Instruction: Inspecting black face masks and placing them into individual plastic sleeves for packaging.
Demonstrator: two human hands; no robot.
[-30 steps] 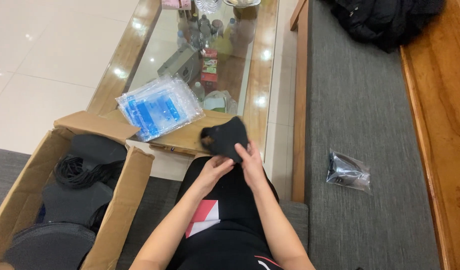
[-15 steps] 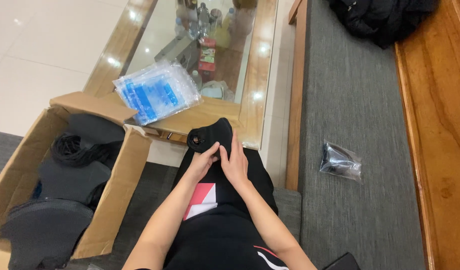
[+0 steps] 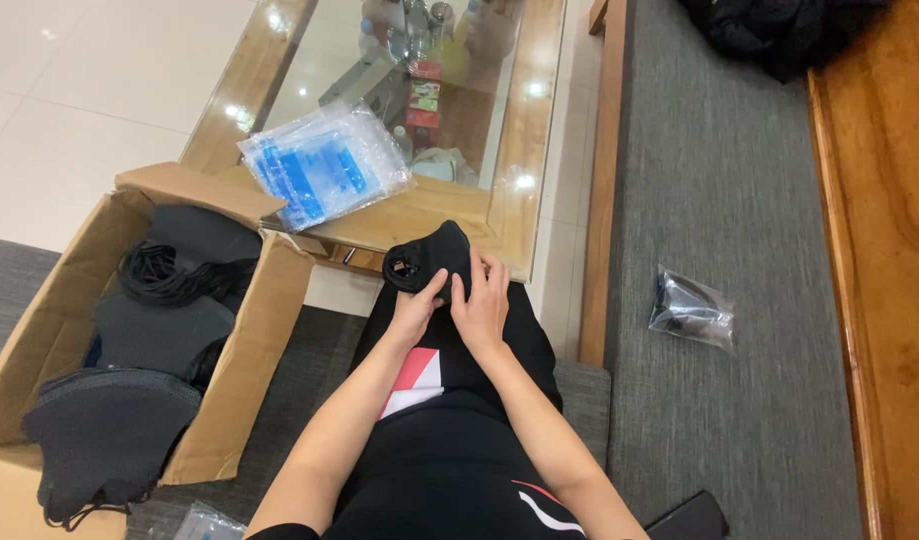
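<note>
Glass coffee table (image 3: 539,150) ahead, left hand (image 3: 414,312) and right hand (image 3: 481,300) each in clenched grip on black mask (image 3: 429,262) over lap

The person sat low in the middle of the frame, arms bare from the elbows up to the left hand (image 3: 415,312) and the right hand (image 3: 482,305), with no sleeves, rings, watch or gloves showing. They wore black clothing over the lap and torso. A red and white angular patch sat on the black cloth at lower centre, just left of the middle. Farther down, near the bottom edge and to the right, a thin white curved stripe edged with red ran across the black fabric
</note>
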